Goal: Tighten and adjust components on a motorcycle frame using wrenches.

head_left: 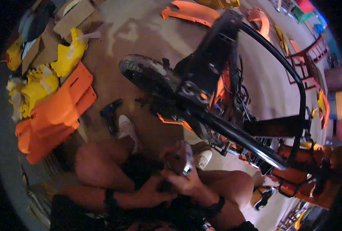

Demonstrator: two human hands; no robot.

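Note:
Above my lap, my right hand [184, 182] is closed round a rounded part [185, 158] with a shiny silver side. The dim light and blur hide what kind of part it is. My left hand [155, 191] is just left of it and lower, its fingers curled in toward the right hand. Whatever those fingers grip is dark and hidden. Beyond my knees stands a partly stripped motorbike [194, 92] with a black tubular bar [232, 131] across it. On the floor by my left shoe [126, 126] lies a black power drill [110, 115].
Orange body panels [57, 111] and yellow plastic parts [42, 84] lie at the left, near cardboard [74, 21]. Another orange panel [192, 12] rests on the floor beyond the motorbike. A reddish wooden chair [305, 61] is at the far right.

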